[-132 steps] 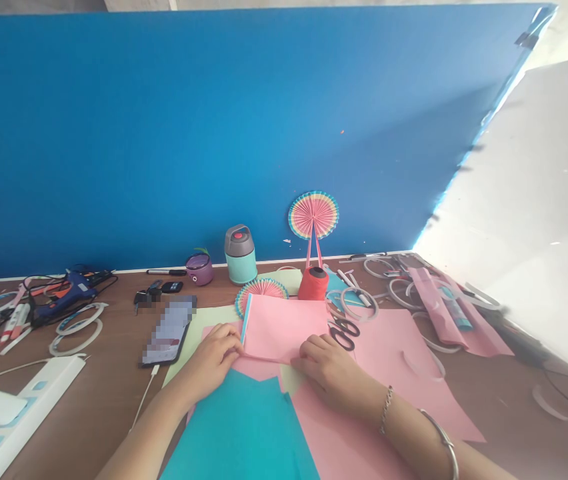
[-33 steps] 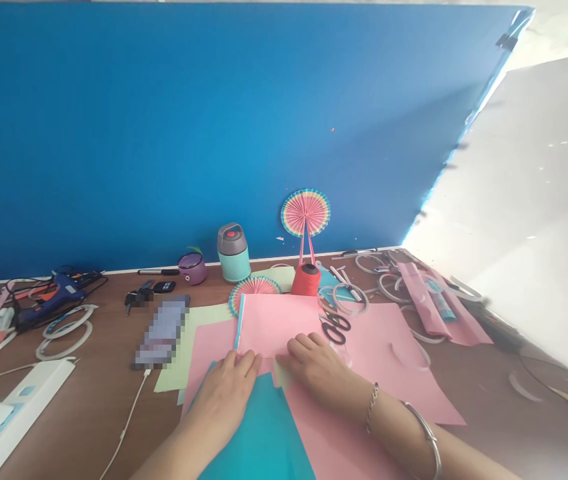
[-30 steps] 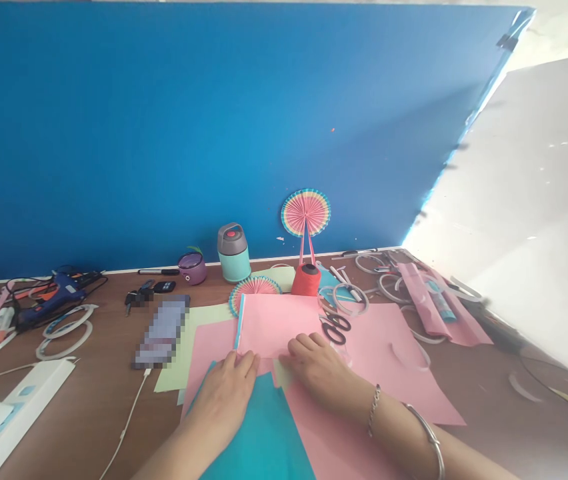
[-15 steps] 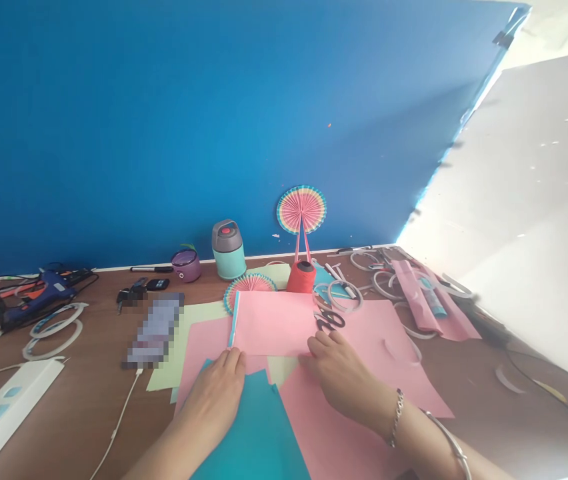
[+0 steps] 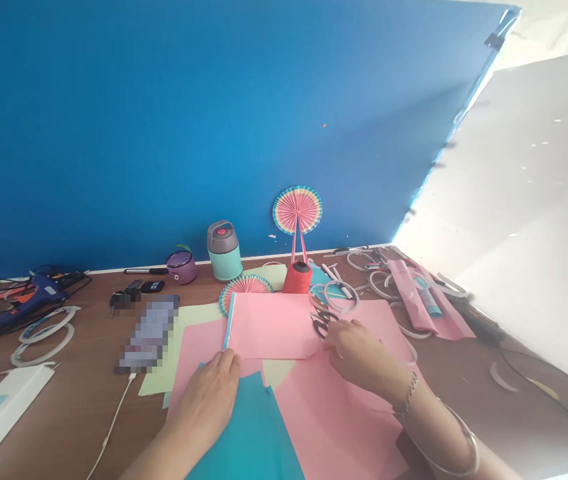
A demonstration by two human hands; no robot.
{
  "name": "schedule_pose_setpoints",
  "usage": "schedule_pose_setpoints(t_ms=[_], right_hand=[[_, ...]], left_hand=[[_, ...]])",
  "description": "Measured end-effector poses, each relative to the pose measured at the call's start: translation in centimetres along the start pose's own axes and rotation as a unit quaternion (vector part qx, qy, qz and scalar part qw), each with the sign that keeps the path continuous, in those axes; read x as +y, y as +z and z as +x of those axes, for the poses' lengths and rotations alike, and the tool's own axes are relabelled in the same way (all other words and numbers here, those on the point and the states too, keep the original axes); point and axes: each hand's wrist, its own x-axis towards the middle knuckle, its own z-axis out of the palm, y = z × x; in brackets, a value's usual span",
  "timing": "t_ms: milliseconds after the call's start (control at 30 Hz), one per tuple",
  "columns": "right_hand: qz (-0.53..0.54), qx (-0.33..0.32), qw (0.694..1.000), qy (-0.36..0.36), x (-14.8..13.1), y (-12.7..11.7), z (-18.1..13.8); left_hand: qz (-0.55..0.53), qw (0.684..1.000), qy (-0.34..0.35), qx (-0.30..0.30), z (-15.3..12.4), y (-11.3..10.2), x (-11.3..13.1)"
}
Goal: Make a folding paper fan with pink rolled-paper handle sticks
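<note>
Folded pink paper sheet point(image 5: 274, 325) is being pinned by flat, open left hand point(image 5: 207, 395); right hand point(image 5: 359, 350) fingers are being extended, loosely open, onto black-handled scissors point(image 5: 320, 323), nothing visibly gripped. Risk: fold being shifted if pressure slackens.

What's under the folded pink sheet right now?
The folded pink sheet lies on a larger pink sheet and a pale yellow sheet. The left hand presses its near corner. What lies beneath its middle is covered.

Paper-strewn brown table point(image 5: 74, 393)
</note>
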Motion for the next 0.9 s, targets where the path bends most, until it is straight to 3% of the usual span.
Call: schedule_pose_setpoints(t_ms=[133, 233, 600, 900], right_hand=[[0.155, 0.028, 0.987, -0.019, -0.1, 0.4, 1.0], [0.192, 0.012, 0.981, -0.040, -0.5, 1.5, 1.5], [0.143, 0.011, 0.985, -0.100, -0.3, 2.4, 2.0], [0.038, 0.024, 0.997, -0.070, -0.9, 2.6, 2.0]], left_hand=[[-0.004, 1.000, 0.004, 0.005, 0.1, 0.2, -0.2], [-0.005, 1.000, 0.005, 0.005, 0.2, 0.3, -0.4], [-0.007, 1.000, 0.008, -0.003, 0.1, 0.1, -0.5], [0.005, 1.000, 0.009, 0.002, 0.2, 0.2, -0.7]])
